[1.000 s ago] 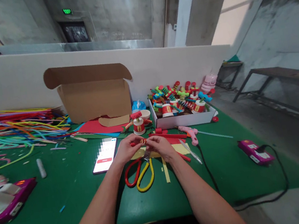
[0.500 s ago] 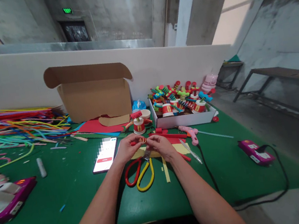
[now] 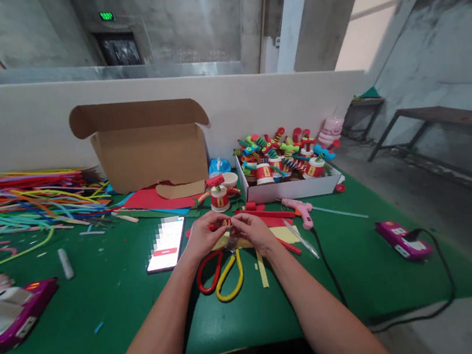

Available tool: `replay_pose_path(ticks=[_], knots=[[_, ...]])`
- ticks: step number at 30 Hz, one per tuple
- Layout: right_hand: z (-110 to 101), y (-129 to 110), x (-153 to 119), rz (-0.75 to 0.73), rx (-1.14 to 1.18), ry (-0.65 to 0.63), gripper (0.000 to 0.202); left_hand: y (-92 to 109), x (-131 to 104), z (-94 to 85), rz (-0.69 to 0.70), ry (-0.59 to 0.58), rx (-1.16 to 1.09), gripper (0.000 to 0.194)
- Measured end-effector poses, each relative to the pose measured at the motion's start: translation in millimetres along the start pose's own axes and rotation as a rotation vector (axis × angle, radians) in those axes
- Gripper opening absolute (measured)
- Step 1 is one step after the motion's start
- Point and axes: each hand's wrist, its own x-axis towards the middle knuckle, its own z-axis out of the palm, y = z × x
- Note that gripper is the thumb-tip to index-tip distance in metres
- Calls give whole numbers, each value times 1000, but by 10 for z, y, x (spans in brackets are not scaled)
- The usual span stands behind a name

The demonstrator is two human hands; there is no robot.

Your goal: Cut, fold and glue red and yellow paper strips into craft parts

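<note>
Between my fingertips is a small folded red-and-yellow paper strip, mostly covered by the fingers. My left hand pinches its left part, with a bit of red showing beside the fingers. At its other end, the fingers of my right hand are closed on it. Scissors with one red and one yellow handle lie just below the hands. Yellow paper strips and red paper lie under and beside my right hand. A figure made from a paper cup, with folded paper arms, stands behind the hands.
A phone lies left of the hands. To the right are a pink glue gun with its black cord and a white pen-like tool. A white box holds several cup figures. Pipe cleaners and a purple power strip lie left.
My hands stay in nearly the same place, with small finger movements on the folded strip. Less of the strip shows between the fingers now.
</note>
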Motion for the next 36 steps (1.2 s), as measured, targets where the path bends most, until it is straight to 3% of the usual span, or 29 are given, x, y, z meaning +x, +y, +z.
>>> replay_pose_path(ticks=[9, 13, 16, 19, 24, 28, 31, 36], knots=[[2, -29, -11, 28, 61, 14, 33, 8, 13, -4, -69, -14, -127, 23], [-7, -23, 25, 38, 104, 50, 40, 4, 25, -4, -270, 58, -343, 26], [-48, -14, 68, -38, 79, 184, 39, -26, 29, -18, -445, 136, -552, 33], [-89, -1, 90, -171, -11, 278, 29, -32, 32, -36, -513, 129, -714, 32], [-81, -4, 73, -337, -197, 251, 18, 17, 36, -50, -556, 85, -854, 30], [-31, -23, 49, -379, -246, 187, 20, 26, 35, -46, -594, 70, -889, 32], [-10, -16, 48, -334, -193, 165, 24, 28, 36, -28, -581, 90, -777, 35], [-16, 43, 58, -10, 48, 35, 35, 72, 42, 14, -441, 137, -529, 41]])
